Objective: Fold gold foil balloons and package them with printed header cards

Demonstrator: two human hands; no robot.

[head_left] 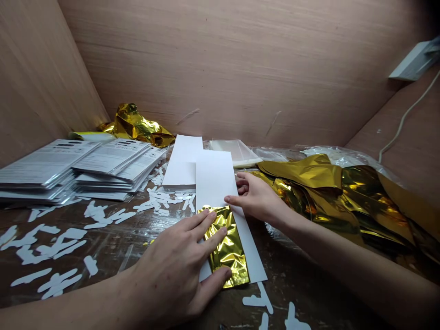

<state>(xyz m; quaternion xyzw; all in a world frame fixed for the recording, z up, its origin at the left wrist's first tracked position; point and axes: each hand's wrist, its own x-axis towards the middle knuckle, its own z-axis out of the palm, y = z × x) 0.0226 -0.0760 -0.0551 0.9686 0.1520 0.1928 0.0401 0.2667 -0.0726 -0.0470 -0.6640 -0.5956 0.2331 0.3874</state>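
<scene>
A long white card (215, 176) lies in front of me, with a folded piece of gold foil (228, 252) on its lower part. My left hand (185, 256) rests over the foil, fingers spread and pressing flat on it; the palm hides the foil's left side. At the card's right edge is my right hand (257, 195), its thumb on top of the card and its other fingers curled by the edge, partly hidden. A stack of white cards (182, 160) sits just behind and left of the long card.
Stacks of printed packets in clear sleeves (44, 165) stand at left. Crumpled gold foil (137, 126) lies behind them, and large gold foil sheets (316, 197) spread at right. White cutout scraps (51, 245) litter the table. Clear plastic bags (235, 153) lie against the wooden back wall (227, 68).
</scene>
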